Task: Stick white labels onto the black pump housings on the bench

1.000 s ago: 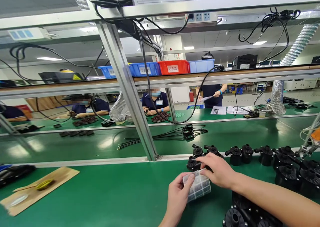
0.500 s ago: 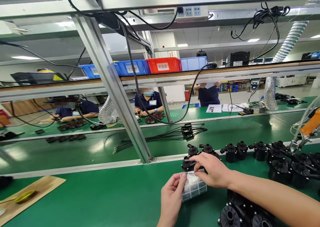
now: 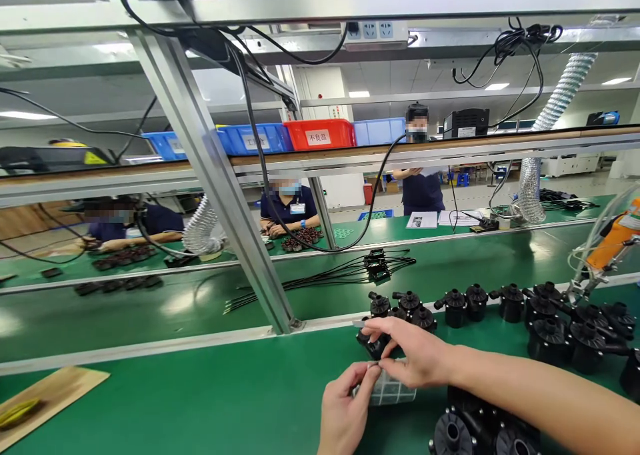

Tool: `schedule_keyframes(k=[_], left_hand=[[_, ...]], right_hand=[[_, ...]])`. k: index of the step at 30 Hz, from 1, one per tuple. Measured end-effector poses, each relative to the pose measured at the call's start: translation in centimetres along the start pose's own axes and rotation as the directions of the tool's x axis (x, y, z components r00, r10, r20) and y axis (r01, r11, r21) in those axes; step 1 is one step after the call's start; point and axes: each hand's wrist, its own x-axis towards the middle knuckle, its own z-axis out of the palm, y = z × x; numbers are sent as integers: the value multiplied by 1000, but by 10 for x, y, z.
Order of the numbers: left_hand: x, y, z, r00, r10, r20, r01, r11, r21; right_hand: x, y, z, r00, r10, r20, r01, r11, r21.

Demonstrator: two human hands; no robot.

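A pale sheet of stickers (image 3: 393,389), divided into small rectangles by light lines, is in my left hand (image 3: 347,401), pinched at its top edge between thumb and fingers. My right hand (image 3: 413,351) bends over the sheet, its thumb and a finger closed at the same edge, against my left fingertips. A small grey sticker (image 3: 359,323) juts from the tip of my right index finger. The fingers partly cover the upper part of the sheet. Just behind my right hand stands a black pump housing (image 3: 373,341).
More black pump housings (image 3: 547,338) stand in rows at right, and others (image 3: 453,431) sit close below my right forearm. An orange power screwdriver (image 3: 613,241) hangs at far right. A metal post (image 3: 215,168) rises at left. Co-workers (image 3: 290,205) are across the bench.
My right hand has moved slightly left and down, its thumb and finger now meeting my left fingertips at the sheet's edge. The sheet has tilted flatter. The view has shifted a little.
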Motion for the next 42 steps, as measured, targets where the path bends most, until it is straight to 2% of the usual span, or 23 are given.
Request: schedule_keyframes(k=[6, 8, 13, 17, 22, 27, 34, 36, 38, 40, 42], left_hand=[[3, -5, 0, 994, -59, 88, 69, 991, -116], [3, -8, 0, 996, -60, 71, 69, 989, -131], [6, -11, 0, 994, -107, -29, 100, 979, -175], [6, -11, 1, 992, -121, -27, 114, 976, -187], [3, -12, 1, 997, -80, 12, 81, 984, -161], [2, -12, 2, 998, -51, -33, 47, 991, -122], [2, -15, 1, 999, -20, -25, 19, 998, -57], [4, -16, -1, 999, -23, -49, 23, 1000, 1], [8, -15, -6, 996, 9, -93, -2, 997, 80], [12, -12, -11, 980, 130, -148, -102, 978, 184], [12, -7, -15, 934, 312, -175, -257, 925, 279]], right_hand=[[6, -8, -5, 992, -30, 120, 39, 997, -72], [7, -9, -6, 991, -25, 134, 35, 997, -72], [4, -6, -7, 997, 33, 74, -28, 997, -75], [4, -6, -6, 995, 64, 78, -61, 998, -34], [6, -9, -4, 994, 54, 96, -48, 997, -64], [4, -6, -5, 994, 94, 47, -88, 988, -124], [8, -14, -2, 988, 92, 122, -92, 996, -10], [13, -16, -12, 996, 90, 19, -90, 994, 59], [17, -13, -33, 981, 119, -155, -115, 993, 37], [15, -4, -65, 941, 160, -299, -187, 980, -63], [3, 11, -96, 907, 205, -368, -272, 952, -141]])
